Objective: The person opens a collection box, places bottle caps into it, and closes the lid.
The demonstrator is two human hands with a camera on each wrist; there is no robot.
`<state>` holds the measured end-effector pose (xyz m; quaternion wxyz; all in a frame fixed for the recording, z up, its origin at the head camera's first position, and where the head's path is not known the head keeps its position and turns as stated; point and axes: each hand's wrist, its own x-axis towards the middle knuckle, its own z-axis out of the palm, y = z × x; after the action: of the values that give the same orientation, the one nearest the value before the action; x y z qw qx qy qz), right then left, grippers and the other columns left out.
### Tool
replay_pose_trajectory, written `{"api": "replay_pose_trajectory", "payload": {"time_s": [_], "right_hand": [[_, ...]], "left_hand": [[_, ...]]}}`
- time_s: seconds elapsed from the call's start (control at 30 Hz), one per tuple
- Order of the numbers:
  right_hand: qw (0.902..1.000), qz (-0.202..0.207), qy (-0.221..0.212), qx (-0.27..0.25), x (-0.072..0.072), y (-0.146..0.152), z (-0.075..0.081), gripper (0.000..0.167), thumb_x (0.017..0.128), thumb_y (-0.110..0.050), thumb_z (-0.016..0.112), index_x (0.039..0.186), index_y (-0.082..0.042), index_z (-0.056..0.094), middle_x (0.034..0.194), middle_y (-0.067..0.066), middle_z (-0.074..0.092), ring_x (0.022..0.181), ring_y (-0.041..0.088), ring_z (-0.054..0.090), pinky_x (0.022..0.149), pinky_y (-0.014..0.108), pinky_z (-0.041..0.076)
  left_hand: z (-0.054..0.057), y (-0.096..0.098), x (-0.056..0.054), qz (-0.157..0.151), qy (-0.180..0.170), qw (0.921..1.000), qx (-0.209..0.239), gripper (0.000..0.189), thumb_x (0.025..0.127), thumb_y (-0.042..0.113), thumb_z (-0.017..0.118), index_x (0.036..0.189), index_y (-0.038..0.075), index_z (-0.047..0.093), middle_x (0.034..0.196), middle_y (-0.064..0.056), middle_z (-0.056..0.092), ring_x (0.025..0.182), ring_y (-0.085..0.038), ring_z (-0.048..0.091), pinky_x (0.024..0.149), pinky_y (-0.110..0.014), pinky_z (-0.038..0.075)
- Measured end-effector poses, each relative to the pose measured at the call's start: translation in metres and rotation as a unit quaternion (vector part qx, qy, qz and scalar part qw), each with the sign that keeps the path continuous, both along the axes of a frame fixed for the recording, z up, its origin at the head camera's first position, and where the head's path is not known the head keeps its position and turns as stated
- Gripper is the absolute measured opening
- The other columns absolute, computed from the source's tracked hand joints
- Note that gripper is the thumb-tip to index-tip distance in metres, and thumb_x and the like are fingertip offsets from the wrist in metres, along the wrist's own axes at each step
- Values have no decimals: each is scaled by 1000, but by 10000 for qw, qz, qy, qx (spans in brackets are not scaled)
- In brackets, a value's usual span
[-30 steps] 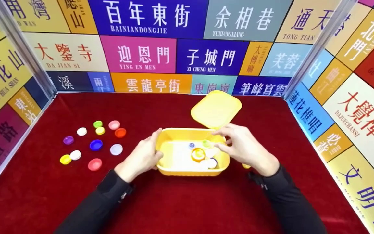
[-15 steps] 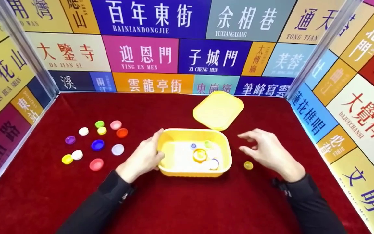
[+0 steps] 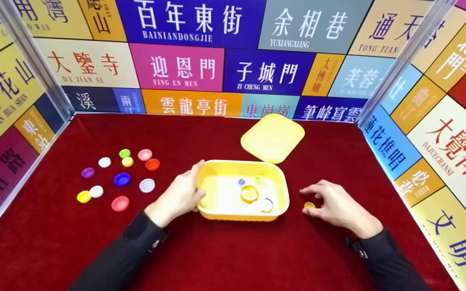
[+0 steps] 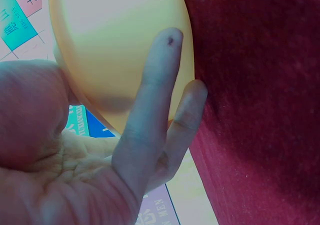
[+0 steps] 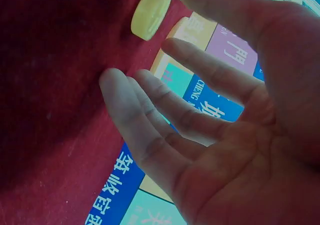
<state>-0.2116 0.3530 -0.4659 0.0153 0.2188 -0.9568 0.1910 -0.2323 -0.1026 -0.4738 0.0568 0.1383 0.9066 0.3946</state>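
My left hand (image 3: 178,197) grips the left end of an open yellow plastic box (image 3: 237,216); the left wrist view shows fingers (image 4: 162,70) along its outer wall. Inside, toward its right half, lie an orange ring-shaped cap (image 3: 249,194), a small blue cap (image 3: 241,182), a light green cap (image 3: 259,180) and a white cap with a dark edge (image 3: 267,205). To the right of the box, my right hand (image 3: 340,208) hovers low with thumb and forefinger spread around a small yellow bottle cap (image 5: 151,14), which lies on the cloth near the thumb tip.
Several coloured caps lie scattered on the left of the red cloth (image 3: 225,254), among them a blue cap (image 3: 122,179) and a red-pink cap (image 3: 120,203). A flat yellow lid (image 3: 272,137) lies behind the box. Printed panels (image 3: 176,66) wall in the back and sides.
My right hand has moved from over the box's right end out to the right, then down beside the yellow bottle cap. The left hand keeps its grip on the box.
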Motion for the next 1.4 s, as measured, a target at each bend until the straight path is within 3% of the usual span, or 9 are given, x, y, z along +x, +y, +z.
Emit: {"api": "replay_pose_trajectory", "payload": {"time_s": [0.43, 0.9, 1.1, 1.4], "right_hand": [[9996, 67, -171, -235, 3, 2, -7, 16, 91, -6, 97, 100, -18, 92, 95, 1, 76, 84, 18, 75, 72, 23, 60], [9990, 341, 133, -243, 6, 3, -5, 15, 90, -2, 96, 101, -12, 94, 96, 2, 83, 81, 17, 77, 71, 24, 63], [9989, 278, 204, -323, 4, -1, 0, 16, 92, -3, 96, 104, -12, 94, 98, 1, 82, 83, 17, 76, 72, 24, 63], [9969, 360, 558, -427, 2, -18, 15, 18, 93, -3, 95, 109, -11, 93, 99, 3, 80, 84, 19, 76, 75, 37, 69]], "left_hand": [[-1, 5, 1, -35, -51, 10000, -61, 88, 105, -1, 69, 184, 6, 29, 162, -30, 61, 68, -17, 75, 58, -32, 69], [-2, 4, 3, -88, 76, 9999, -7, 88, 103, -3, 67, 183, 4, 30, 158, -30, 64, 64, -15, 73, 56, -31, 67], [-1, 3, 1, -64, 51, 10000, -10, 88, 104, -2, 68, 183, 5, 29, 159, -30, 62, 63, -15, 72, 56, -31, 67], [1, -1, 0, -21, 6, 10000, -71, 88, 105, -1, 68, 184, 5, 28, 163, -30, 61, 65, -16, 74, 58, -31, 68]]}}
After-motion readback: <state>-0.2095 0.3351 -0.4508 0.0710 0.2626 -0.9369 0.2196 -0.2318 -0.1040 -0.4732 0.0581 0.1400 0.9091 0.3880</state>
